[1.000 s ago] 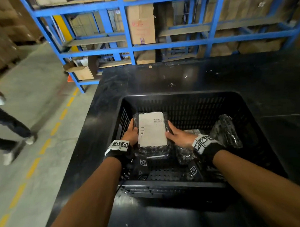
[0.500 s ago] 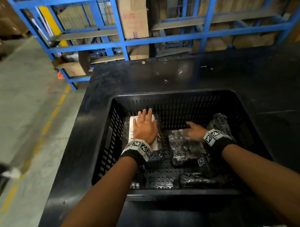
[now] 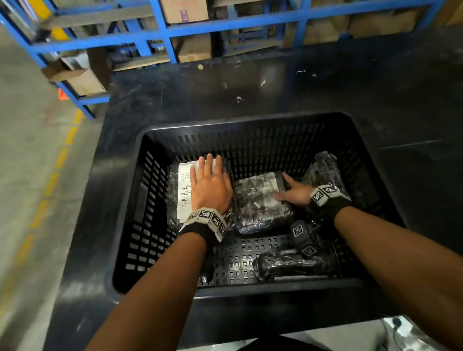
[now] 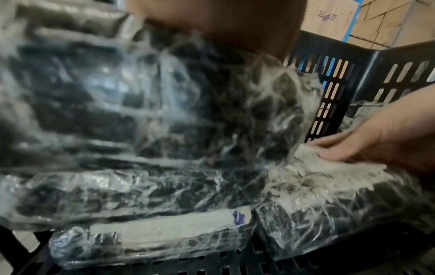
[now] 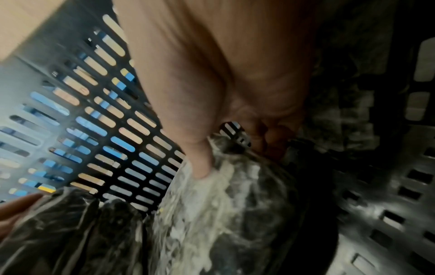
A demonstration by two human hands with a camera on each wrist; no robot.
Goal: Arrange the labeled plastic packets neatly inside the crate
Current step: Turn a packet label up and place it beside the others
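Note:
A black slotted crate (image 3: 244, 121) stands on a black table. My left hand (image 3: 211, 181) lies flat, fingers straight, on a clear packet with a white label (image 3: 183, 190) at the crate's far left. Just to its right lies a second packet (image 3: 257, 200), showing a pale label. My right hand (image 3: 288, 191) holds this packet's right edge. In the right wrist view the thumb (image 5: 202, 167) presses on top and the fingers curl behind the edge. A third packet (image 3: 324, 172) leans on the right wall. Another packet (image 3: 288, 265) lies by the near wall.
The crate floor (image 3: 241, 259) is bare at the near left. The black table (image 3: 248, 83) stretches beyond and to the right of the crate. Blue racking (image 3: 167, 30) with cardboard boxes stands behind it. A concrete aisle with a yellow dashed line (image 3: 52, 181) runs on the left.
A second ago both hands held the labelled packet over the crate. It now lies at the far left under my flat left hand. My right hand moved to the middle packet.

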